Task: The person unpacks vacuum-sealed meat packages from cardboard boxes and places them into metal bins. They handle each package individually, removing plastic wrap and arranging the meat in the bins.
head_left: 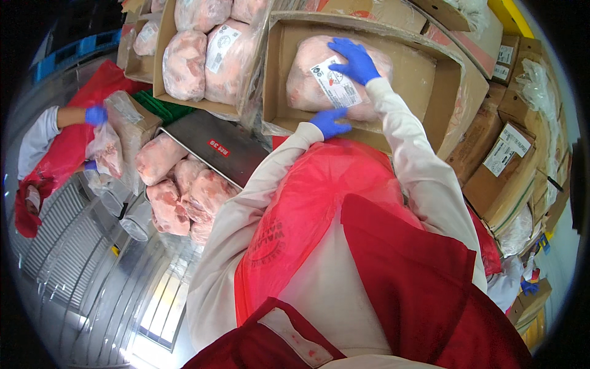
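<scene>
A large piece of pale pink meat in clear plastic wrap (301, 67) lies in the left part of an open cardboard box (418, 86), with a white label (337, 86) on top. My right hand (356, 60), in a blue glove, rests on the meat's upper side with its fingers spread over the label's edge. At the near side, my left hand (332, 123), also gloved in blue, has its fingers stretched out to the right against the meat, by the box's near wall. Neither hand is wrapped round the meat.
Another box (161, 55) of wrapped meat stands left. Several bare meat pieces (184, 190) lie beside a dark metal tray (215, 147). At far left, a person in red apron and blue gloves (96, 115) handles bagged meat (106, 150). Cardboard boxes (498, 166) are stacked at right.
</scene>
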Demonstrator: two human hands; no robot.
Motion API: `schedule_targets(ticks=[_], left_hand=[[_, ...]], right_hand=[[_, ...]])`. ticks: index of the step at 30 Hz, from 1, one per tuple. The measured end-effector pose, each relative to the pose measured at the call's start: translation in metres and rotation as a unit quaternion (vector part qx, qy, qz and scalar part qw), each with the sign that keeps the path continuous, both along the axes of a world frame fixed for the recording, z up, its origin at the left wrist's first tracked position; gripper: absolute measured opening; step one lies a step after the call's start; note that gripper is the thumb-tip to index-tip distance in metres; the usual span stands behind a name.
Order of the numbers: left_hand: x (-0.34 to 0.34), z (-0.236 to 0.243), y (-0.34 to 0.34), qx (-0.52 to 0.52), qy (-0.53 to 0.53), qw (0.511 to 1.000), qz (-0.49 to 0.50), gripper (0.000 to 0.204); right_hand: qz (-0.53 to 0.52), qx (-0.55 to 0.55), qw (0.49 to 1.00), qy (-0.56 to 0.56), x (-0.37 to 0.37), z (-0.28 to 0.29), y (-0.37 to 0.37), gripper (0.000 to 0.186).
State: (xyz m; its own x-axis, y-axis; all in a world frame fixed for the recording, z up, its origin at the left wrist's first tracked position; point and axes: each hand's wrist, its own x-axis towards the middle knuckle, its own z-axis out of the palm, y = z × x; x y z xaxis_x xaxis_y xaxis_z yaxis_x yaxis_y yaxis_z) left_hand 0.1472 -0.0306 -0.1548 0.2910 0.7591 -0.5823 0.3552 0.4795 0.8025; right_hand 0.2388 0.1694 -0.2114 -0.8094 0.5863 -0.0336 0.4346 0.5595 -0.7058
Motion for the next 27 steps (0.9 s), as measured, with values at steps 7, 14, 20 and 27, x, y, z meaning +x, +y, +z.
schedule_targets(ticks=[7,14,20,27], left_hand=[[-0.049,-0.037,-0.017,0.26,0.279,0.905,0.19,0.054],[-0.044,-0.036,-0.017,0.296,0.326,0.89,0.115,0.05],[-0.044,-0.022,-0.006,0.24,0.335,0.901,0.136,0.053],[-0.042,-0.038,0.003,0.236,0.388,0.877,0.159,0.032]], right_hand=[[-0.08,0.067,0.993,-0.059,0.073,0.051,-0.038,0.058],[-0.016,0.088,0.996,-0.013,0.083,0.038,-0.057,0.029],[0.2,0.035,0.978,-0.039,0.101,0.032,-0.115,0.016],[-0.109,0.097,0.989,-0.003,0.093,0.043,-0.044,0.048]])
